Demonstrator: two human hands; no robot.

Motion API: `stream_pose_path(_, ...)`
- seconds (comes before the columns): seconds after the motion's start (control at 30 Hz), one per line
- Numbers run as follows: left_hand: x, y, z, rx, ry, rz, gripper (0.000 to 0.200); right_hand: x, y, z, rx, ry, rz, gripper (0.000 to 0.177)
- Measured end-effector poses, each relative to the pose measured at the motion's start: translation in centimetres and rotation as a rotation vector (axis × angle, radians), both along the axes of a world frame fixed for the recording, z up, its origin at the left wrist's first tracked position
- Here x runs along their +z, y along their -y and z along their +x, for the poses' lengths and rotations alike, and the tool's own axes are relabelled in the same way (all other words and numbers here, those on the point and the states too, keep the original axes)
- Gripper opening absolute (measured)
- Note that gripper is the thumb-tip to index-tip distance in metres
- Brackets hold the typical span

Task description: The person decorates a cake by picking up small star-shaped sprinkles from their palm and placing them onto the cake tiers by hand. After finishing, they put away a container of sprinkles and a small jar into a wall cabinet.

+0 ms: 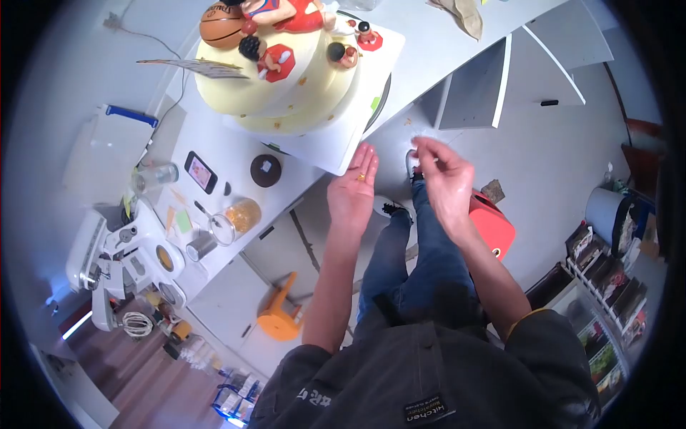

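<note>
My left hand [350,193] is palm up beside the corner of the white cake board [343,149], fingers stretched out. A small gold spot [362,176] shows at the base of its fingers; whether it is a ring or a loose piece is unclear. My right hand [446,179] hangs in the air to the right, thumb and fingertips pinched together, with anything between them too small to see. The pale yellow tiered cake [286,96] carries gold bits, a basketball [221,26] and several player figures in red.
Left on the counter are a phone [201,172], a dark round disc [266,171], a jar of golden bits [243,215] and a stand mixer [89,257]. An orange stool [279,319] and a red object [491,227] stand below.
</note>
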State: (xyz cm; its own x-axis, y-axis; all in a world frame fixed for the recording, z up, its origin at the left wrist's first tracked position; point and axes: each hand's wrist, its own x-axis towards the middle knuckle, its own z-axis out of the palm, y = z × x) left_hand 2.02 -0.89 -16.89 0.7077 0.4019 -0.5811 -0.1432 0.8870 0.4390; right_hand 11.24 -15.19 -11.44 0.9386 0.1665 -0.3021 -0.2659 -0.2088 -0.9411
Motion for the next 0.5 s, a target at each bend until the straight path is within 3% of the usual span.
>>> stream_pose_path(0.1, -0.5, 1.6, 0.2, 0.011, 0.021, -0.192, 0.056, -1.1, 0.8, -1.1, 0.335, 0.192, -0.209, 0.023)
stream_pose_path(0.17, -0.4, 2.9, 0.8, -0.043, -0.023, -0.151, 0.05, -1.1, 0.4, -1.8, 0.548, 0.279, -0.231, 0.026)
stream_pose_path(0.2, -0.8, 3.3, 1.0, -0.063, 0.01, -0.17, 0.047, -1.9, 0.0, -2.1, 0.554, 0.511, -0.258, 0.027)
stream_pose_path(0.3, -1.0, 4.0, 1.6, -0.062, 0.008, -0.178, 0.041, -3.3, -0.3, -2.1, 0.638, 0.54, -0.387, 0.024)
stream_pose_path(0.4, -0.6, 4.1, 2.4, -0.068, -0.021, -0.147, 0.04, -3.5, -0.3, -1.6, 0.676, 0.651, -0.401, 0.024)
stream_pose_path(0.5, -0.8, 4.4, 2.4, -0.065, 0.035, -0.13, 0.041, -4.3, -0.2, -1.2, 0.653, 0.606, -0.372, 0.021)
